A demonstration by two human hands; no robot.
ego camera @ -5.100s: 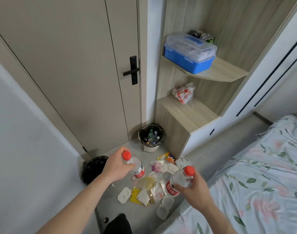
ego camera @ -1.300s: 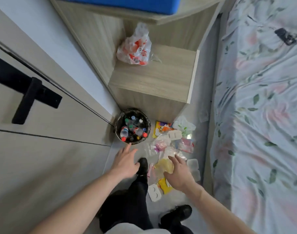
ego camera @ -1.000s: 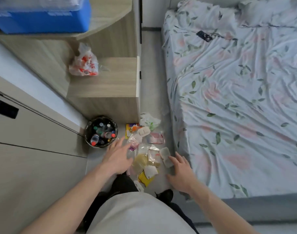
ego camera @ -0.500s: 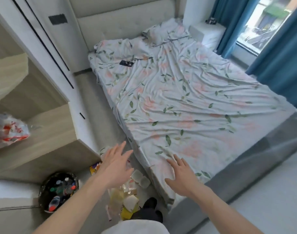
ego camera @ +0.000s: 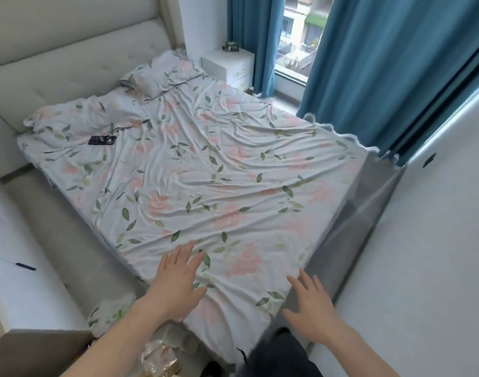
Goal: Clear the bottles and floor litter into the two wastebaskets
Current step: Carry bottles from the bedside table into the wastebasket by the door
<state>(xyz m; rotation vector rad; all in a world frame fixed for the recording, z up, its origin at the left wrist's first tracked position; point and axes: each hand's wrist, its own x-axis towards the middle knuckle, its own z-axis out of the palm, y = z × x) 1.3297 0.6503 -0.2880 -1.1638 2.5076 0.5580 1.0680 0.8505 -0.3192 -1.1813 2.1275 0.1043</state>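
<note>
Both hands empty, between pickups. Left hand (ego camera: 176,284) has fingers spread flat, hovering over the near corner of the bed (ego camera: 205,170); contact with the sheet cannot be told. Right hand (ego camera: 311,308) is also spread, palm down, just off the bed corner at about 5 o'clock, holding nothing. Neither grip is pinched on anything.

Step in hand, as a judgement: looking for further litter or bottles, with the head turned toward the bed and away from the floor pile. Only a scrap of the task's litter shows: crinkled clear plastic wrappers (ego camera: 156,357) at 6–7 o'clock along the bottom edge, on the floor under the left forearm, partly hidden. No bottles in view. Neither wastebasket in view. Next move likely calls for dropping the gaze back to the floor at 6–7 o'clock, closing a hand on the wrappers, then finding a wastebasket again; nothing on the bed looks like rubbish.

Bed: floral sheet, rumpled, with pillows (ego camera: 156,77) at 11 o'clock and a dark phone (ego camera: 102,140) at 10 o'clock near the head end. Padded cream headboard (ego camera: 69,63) at 10–11 o'clock. White nightstand (ego camera: 229,65) at 12 o'clock with a small dark item on top, too small to name. Blue curtains (ego camera: 382,77) at 1–2 o'clock, with the window (ego camera: 298,36) between them. White cabinet fronts (ego camera: 18,268) at 8–9 o'clock. Grey floor strip runs alongside the bed.
</note>
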